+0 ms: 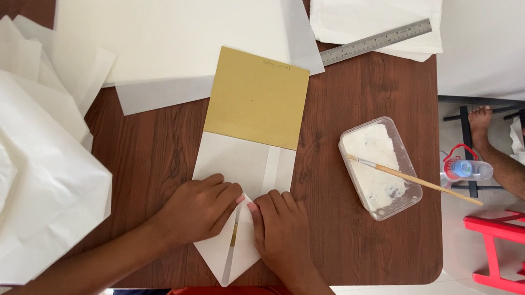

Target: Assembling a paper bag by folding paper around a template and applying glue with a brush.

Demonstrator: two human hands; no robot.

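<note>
1. Head view: both hands were pressed flat, side by side, on a white folded paper (243, 165) near the 6 o'clock edge of the brown tabletop (147, 149). The left hand (197, 210) and right hand (280, 232) had fingertips nearly touching over the paper's pointed end, gripping nothing.
2. A tan card (257, 97) lay on the paper's 12 o'clock end.
3. At 3 o'clock sat a paste tub (380, 167) with a brush (413, 179) across it; a steel ruler (375, 41) was at 1 o'clock.
</note>
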